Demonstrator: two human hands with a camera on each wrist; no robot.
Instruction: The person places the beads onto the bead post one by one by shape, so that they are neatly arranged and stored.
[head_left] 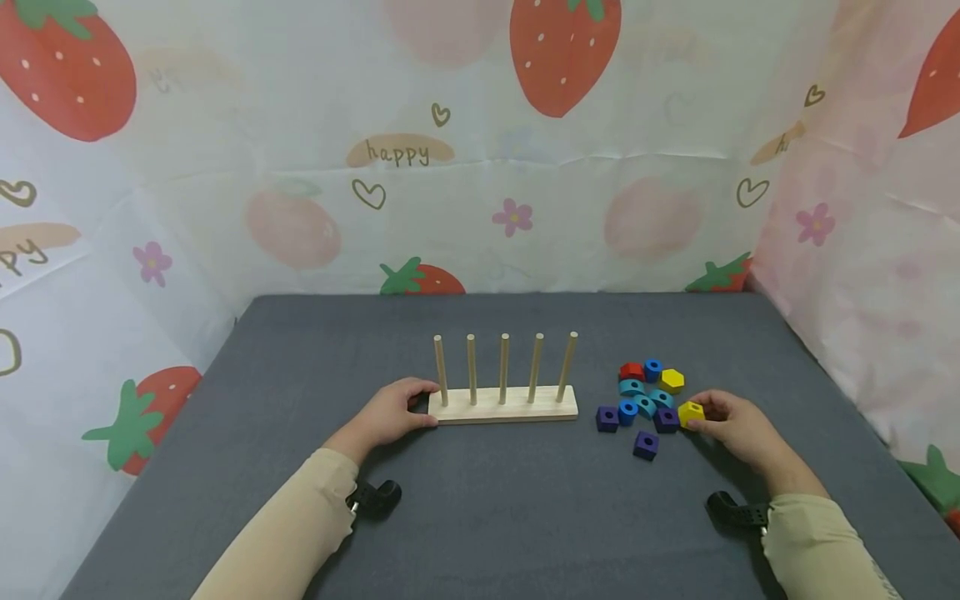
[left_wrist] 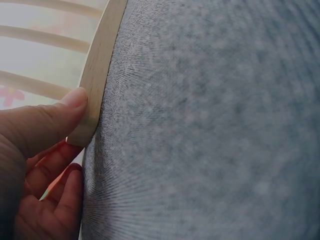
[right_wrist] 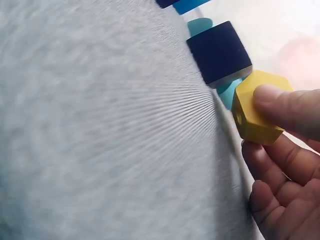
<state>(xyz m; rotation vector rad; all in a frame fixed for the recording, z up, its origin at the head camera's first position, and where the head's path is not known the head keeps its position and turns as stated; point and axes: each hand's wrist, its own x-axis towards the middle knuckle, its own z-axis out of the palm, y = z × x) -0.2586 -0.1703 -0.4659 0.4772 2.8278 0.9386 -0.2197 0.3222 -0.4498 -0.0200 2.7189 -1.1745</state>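
Observation:
My left hand [head_left: 386, 414] pinches the left end of a pale wooden peg board [head_left: 487, 412], thumb on the near side and fingers round the back corner. Several upright pegs [head_left: 504, 367] stand in a row on it, all bare. To the right, my right hand [head_left: 741, 429] holds a yellow hexagonal block [right_wrist: 250, 120] between thumb and fingers, at the right edge of a cluster of small blocks. A purple square block [head_left: 665, 420] sits right beside it, showing as a dark cube [right_wrist: 220, 54] in the right wrist view.
In the cluster lie a red block [head_left: 632, 371], blue round ones [head_left: 627, 412], teal curved ones [head_left: 631, 387] and another yellow hexagonal block [head_left: 672, 381]. Purple cubes [head_left: 646, 446] sit along its near side. Grey cloth [head_left: 510, 517] covers the table; a strawberry-print curtain [head_left: 480, 217] stands behind.

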